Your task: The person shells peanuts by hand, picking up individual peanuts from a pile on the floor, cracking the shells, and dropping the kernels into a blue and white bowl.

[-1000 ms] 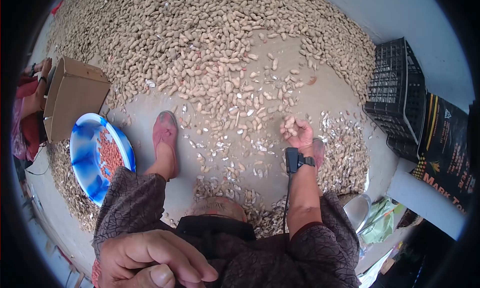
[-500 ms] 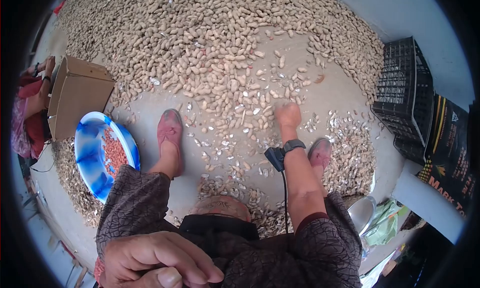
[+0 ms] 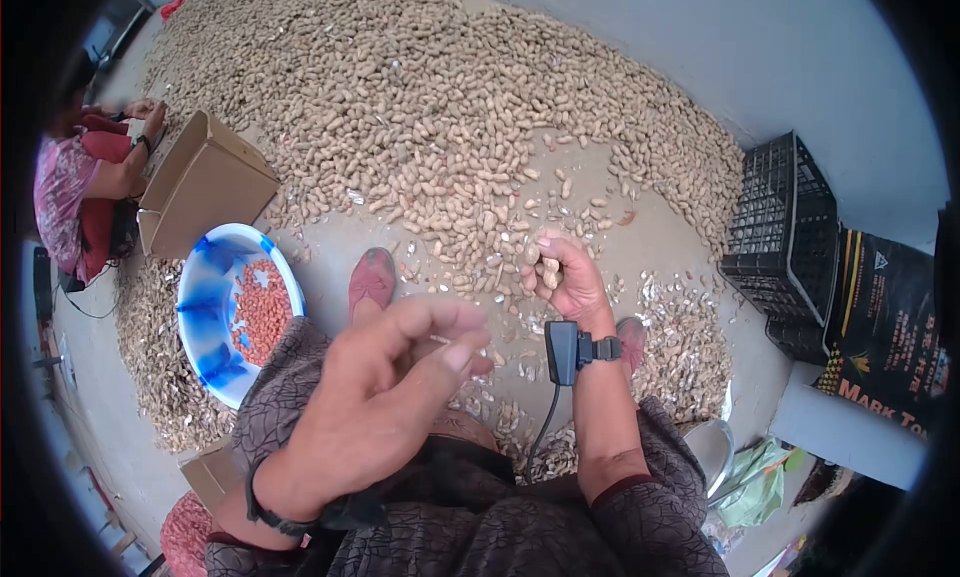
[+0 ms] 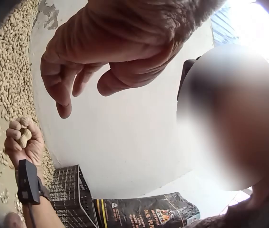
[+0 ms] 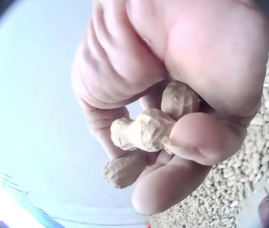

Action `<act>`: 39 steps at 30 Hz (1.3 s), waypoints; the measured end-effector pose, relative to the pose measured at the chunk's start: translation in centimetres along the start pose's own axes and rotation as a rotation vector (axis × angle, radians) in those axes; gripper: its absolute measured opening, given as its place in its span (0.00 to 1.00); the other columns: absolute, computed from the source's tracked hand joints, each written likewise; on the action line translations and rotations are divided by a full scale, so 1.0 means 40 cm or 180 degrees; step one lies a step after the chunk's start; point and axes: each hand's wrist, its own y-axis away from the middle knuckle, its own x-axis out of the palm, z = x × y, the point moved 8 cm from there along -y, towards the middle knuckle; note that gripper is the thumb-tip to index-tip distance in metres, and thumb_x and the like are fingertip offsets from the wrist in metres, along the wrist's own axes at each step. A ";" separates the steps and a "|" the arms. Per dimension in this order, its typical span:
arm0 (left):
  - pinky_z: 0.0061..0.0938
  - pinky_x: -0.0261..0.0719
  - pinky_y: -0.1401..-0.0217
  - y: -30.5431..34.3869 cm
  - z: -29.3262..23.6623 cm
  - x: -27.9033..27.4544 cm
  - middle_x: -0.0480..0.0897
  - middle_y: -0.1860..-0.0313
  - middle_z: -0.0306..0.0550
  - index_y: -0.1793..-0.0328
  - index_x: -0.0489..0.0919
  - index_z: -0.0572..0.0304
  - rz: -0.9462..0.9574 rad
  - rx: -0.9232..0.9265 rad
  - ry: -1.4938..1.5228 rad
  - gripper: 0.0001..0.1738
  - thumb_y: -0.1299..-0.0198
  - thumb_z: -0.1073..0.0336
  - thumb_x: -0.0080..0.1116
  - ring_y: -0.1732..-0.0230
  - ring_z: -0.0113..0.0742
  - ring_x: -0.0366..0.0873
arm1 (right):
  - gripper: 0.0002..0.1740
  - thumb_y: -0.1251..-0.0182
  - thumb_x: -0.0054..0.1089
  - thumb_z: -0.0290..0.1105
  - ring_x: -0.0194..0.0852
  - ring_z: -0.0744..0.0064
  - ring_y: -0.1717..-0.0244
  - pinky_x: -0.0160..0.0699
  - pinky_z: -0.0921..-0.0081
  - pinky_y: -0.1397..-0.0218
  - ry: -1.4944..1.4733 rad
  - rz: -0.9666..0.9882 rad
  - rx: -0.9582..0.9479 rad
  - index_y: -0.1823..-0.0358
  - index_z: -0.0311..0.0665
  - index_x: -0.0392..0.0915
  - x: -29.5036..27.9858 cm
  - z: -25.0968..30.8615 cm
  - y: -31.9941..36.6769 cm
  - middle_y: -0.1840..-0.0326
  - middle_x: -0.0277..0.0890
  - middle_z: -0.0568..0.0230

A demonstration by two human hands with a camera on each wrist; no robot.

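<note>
My right hand (image 3: 572,282) is raised over the near edge of a heap of unshelled peanuts (image 3: 400,107), palm turned up. Its curled fingers and thumb hold a few peanuts (image 5: 148,130), which show close up in the right wrist view. One of them lies against the thumb tip; another peanut (image 5: 179,99) sits deeper in the palm. Above my lap, my left hand (image 3: 400,387) hangs with loosely bent fingers. The left wrist view shows nothing between its fingers (image 4: 64,107) and thumb.
On the left stands a blue-and-white basin (image 3: 203,302) with reddish peanut kernels (image 3: 265,317). Behind it are a cardboard box (image 3: 215,182) and a seated person (image 3: 70,192). Broken shells (image 3: 690,352) lie by my right foot. Black crates (image 3: 780,217) and a printed black sack (image 3: 890,327) line the right.
My right hand was down among the peanuts half a second ago; now it is lifted and turned up, holding peanuts. My left hand has moved forward and right from my lap.
</note>
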 end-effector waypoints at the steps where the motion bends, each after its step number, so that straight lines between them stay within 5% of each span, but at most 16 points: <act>1: 0.22 0.75 0.65 -0.010 -0.003 -0.002 0.77 0.62 0.52 0.52 0.70 0.68 0.0013 0.0220 -0.0531 0.16 0.43 0.65 0.51 0.62 0.31 0.76 | 0.07 0.45 0.54 0.31 0.71 0.76 0.86 0.62 0.88 0.89 0.0204 0.0284 -0.0039 0.71 0.33 0.72 0.069 0.024 0.029 0.82 0.73 0.61; 5: 0.22 0.74 0.66 -0.023 -0.061 0.009 0.78 0.64 0.47 0.52 0.71 0.69 -0.0236 0.1268 -0.2168 0.17 0.47 0.70 0.57 0.64 0.28 0.75 | 0.08 0.45 0.54 0.31 0.69 0.82 0.86 0.61 0.90 0.89 0.0854 0.0792 -0.0340 0.72 0.34 0.71 0.241 0.081 0.138 0.83 0.72 0.65; 8: 0.21 0.74 0.68 -0.045 -0.049 0.013 0.78 0.67 0.44 0.55 0.73 0.71 -0.0017 0.1391 -0.2163 0.14 0.48 0.71 0.57 0.68 0.27 0.76 | 0.09 0.45 0.55 0.33 0.65 0.86 0.88 0.58 0.92 0.90 0.1298 0.0745 -0.0502 0.73 0.34 0.71 0.312 0.116 0.213 0.83 0.71 0.68; 11: 0.21 0.74 0.69 -0.032 -0.059 0.027 0.79 0.70 0.43 0.59 0.75 0.70 0.0233 0.1307 -0.1346 0.11 0.47 0.71 0.56 0.71 0.26 0.76 | 0.10 0.43 0.55 0.34 0.63 0.87 0.89 0.56 0.93 0.90 0.1700 0.0631 -0.0766 0.73 0.34 0.71 0.345 0.151 0.254 0.83 0.70 0.69; 15: 0.22 0.74 0.73 -0.027 -0.054 0.030 0.78 0.69 0.47 0.58 0.72 0.72 0.0498 0.1072 -0.0203 0.11 0.45 0.70 0.52 0.73 0.31 0.78 | 0.10 0.41 0.55 0.36 0.66 0.84 0.86 0.59 0.92 0.88 0.0867 0.0856 -0.0655 0.72 0.35 0.72 0.325 0.188 0.278 0.81 0.71 0.65; 17: 0.18 0.73 0.67 -0.010 -0.070 0.042 0.78 0.63 0.45 0.53 0.72 0.68 0.0846 0.1009 0.0531 0.13 0.42 0.68 0.49 0.67 0.26 0.76 | 0.09 0.41 0.55 0.35 0.69 0.80 0.82 0.60 0.91 0.86 -0.0299 0.0486 -0.0391 0.71 0.36 0.73 0.286 0.197 0.286 0.76 0.73 0.61; 23: 0.17 0.72 0.64 0.006 -0.068 0.095 0.76 0.58 0.46 0.46 0.67 0.67 0.1692 0.1020 0.1235 0.18 0.41 0.67 0.47 0.66 0.24 0.73 | 0.17 0.46 0.60 0.37 0.72 0.81 0.72 0.65 0.90 0.78 0.0677 0.0612 -0.0650 0.59 0.35 0.71 0.289 0.224 0.340 0.67 0.75 0.59; 26: 0.17 0.71 0.64 0.013 -0.077 0.117 0.76 0.58 0.44 0.44 0.66 0.67 0.1732 0.1154 0.1066 0.20 0.41 0.66 0.48 0.66 0.24 0.73 | 0.22 0.46 0.59 0.34 0.71 0.83 0.73 0.62 0.91 0.79 0.0767 0.0824 -0.0755 0.51 0.31 0.69 0.305 0.218 0.373 0.68 0.75 0.64; 36: 0.19 0.72 0.63 0.019 -0.051 0.176 0.74 0.60 0.42 0.43 0.67 0.69 0.1724 0.1287 0.0070 0.18 0.39 0.70 0.42 0.67 0.23 0.72 | 0.21 0.49 0.60 0.27 0.70 0.78 0.78 0.67 0.87 0.75 0.1336 0.1083 -0.0997 0.53 0.27 0.71 0.353 0.204 0.417 0.74 0.73 0.65; 39: 0.19 0.73 0.64 0.024 -0.057 0.188 0.74 0.69 0.41 0.45 0.67 0.69 0.1702 0.1533 -0.0352 0.17 0.41 0.73 0.40 0.69 0.23 0.72 | 0.20 0.50 0.60 0.26 0.70 0.78 0.78 0.69 0.85 0.74 0.1222 0.1001 -0.1005 0.54 0.27 0.72 0.340 0.204 0.422 0.75 0.73 0.64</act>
